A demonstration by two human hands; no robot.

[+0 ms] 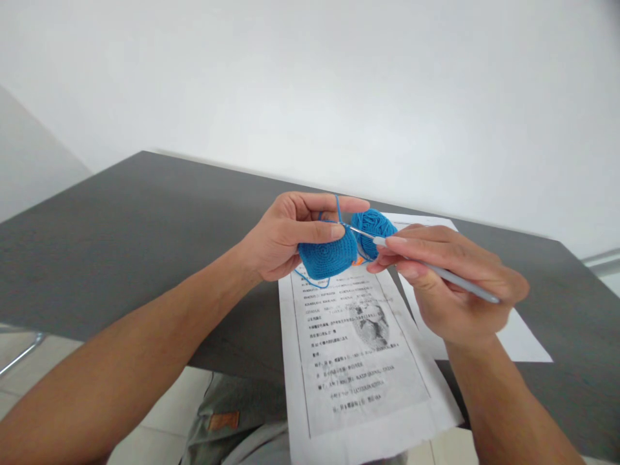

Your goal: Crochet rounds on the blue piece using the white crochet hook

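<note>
My left hand (290,232) pinches a blue crocheted piece (327,255) between thumb and fingers, its round stitch rows facing me. A strand of blue yarn passes over the outstretched index finger, and a loose loop hangs below the piece. In my right hand (450,278) is a crochet hook (453,283) with a grey handle, gripped like a pen. Its metal tip meets the upper right edge of the piece, close to my left thumb. Just behind sits a ball of blue yarn (372,229), partly covered by my hands. Something small and orange (359,261) shows beneath it.
A printed sheet (358,387) with text and a picture lies under my hands and overhangs the dark table's (145,245) front edge. More white paper (504,336) lies to the right. A white wall (310,84) rises behind the table. My legs are below its edge.
</note>
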